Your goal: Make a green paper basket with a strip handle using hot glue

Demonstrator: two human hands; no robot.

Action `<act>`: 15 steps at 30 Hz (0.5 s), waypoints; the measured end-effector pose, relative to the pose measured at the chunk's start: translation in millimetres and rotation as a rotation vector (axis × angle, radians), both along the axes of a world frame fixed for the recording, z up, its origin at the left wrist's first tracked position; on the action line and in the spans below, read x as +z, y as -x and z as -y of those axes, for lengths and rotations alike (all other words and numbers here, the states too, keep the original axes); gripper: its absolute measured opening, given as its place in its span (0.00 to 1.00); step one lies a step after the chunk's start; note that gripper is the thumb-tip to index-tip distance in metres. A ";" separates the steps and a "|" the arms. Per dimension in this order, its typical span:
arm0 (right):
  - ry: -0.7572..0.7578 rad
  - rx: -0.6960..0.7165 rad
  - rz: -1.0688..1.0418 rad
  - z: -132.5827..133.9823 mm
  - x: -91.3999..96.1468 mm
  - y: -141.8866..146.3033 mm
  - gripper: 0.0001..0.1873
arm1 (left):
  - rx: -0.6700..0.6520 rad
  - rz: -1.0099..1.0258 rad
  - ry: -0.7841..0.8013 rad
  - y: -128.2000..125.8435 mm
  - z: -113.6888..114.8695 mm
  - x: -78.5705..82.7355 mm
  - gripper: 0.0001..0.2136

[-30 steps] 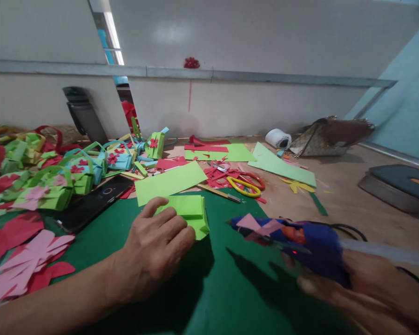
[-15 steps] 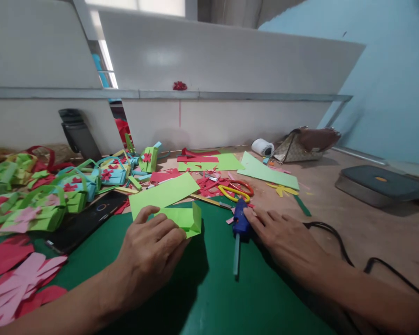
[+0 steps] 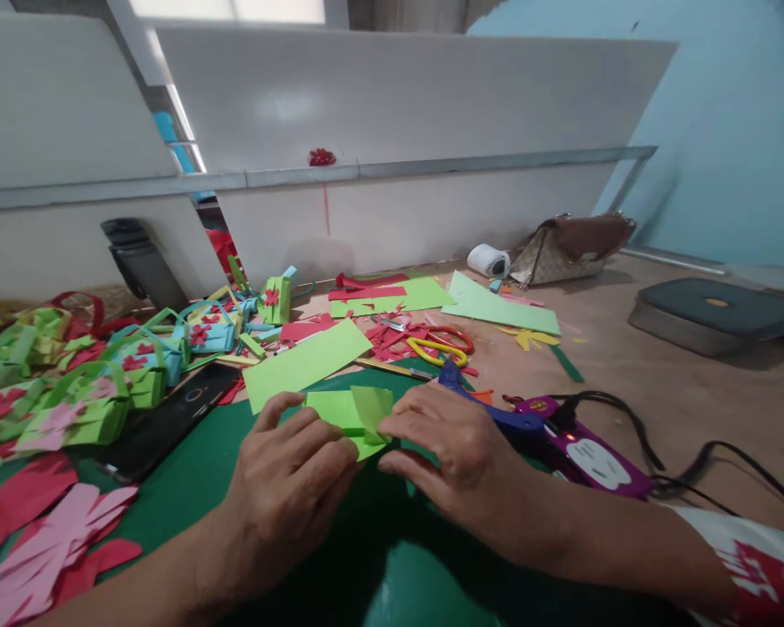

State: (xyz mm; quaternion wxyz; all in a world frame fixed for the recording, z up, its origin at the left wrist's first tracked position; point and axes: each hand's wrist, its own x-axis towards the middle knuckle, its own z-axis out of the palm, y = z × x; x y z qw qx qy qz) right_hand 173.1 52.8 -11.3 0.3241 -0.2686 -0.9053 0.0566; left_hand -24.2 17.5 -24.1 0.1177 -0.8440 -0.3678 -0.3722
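My left hand [image 3: 291,475] is closed on a folded light-green paper piece [image 3: 330,405], held just above the green mat [image 3: 170,457]. My right hand [image 3: 461,453] pinches the raised flap at the paper's right end between thumb and fingers. Behind the right hand lies a blue glue gun [image 3: 526,424], partly hidden by that hand. A purple power strip [image 3: 627,461] with a lit orange light is beside it. Yellow- and red-handled scissors [image 3: 437,351] rest on red paper scraps beyond the hands. A flat green paper strip [image 3: 307,361] lies behind the folded piece.
Finished paper baskets [image 3: 91,405] and a phone [image 3: 199,405] are at the left, with pink and red paper flowers [image 3: 45,544] nearer me. A dark bottle [image 3: 147,266], a handbag [image 3: 575,248] and a grey case [image 3: 719,313] stand farther back. Black cables [image 3: 627,418] run at the right.
My right hand has left the glue gun and moved left to pinch the green paper's flap. The glue gun now lies farther right, and the power strip has come into view.
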 end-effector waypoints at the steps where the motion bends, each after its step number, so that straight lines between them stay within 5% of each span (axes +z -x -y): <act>1: -0.001 0.003 -0.005 -0.5 -2.0 0.1 0.03 | -0.003 0.000 0.001 -0.6 -0.2 -0.5 0.05; 15: -0.012 0.064 -0.122 -8.0 -15.0 1.1 0.07 | 0.001 -0.043 0.033 -2.0 -4.2 -6.6 0.04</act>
